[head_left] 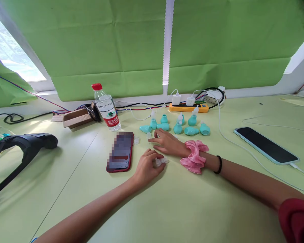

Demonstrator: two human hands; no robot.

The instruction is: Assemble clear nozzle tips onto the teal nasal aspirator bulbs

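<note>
My left hand (147, 166) rests on the table with thumb and forefinger curled around small clear plastic tips (160, 162). Beyond it, my right hand (168, 142) reaches in from the right, fingers apart; one fingertip is at or touching a clear nozzle (149, 135). Whether it grips that nozzle is hard to see. Several turquoise squeeze bulbs lie or stand just behind the right hand. One upright bulb (177, 127) carries a clear tip, while another bulb (191, 131) lies on its side. More clear pieces (136, 139) sit by the red-cased phone (120, 152).
A water bottle (107, 109) with a red cap stands at the back left, beside an open cardboard box (77, 118). An orange power strip (188, 107) with chargers lies along the wall. On the right is a charging phone (266, 145); a black strap-like object (27, 145) is at left.
</note>
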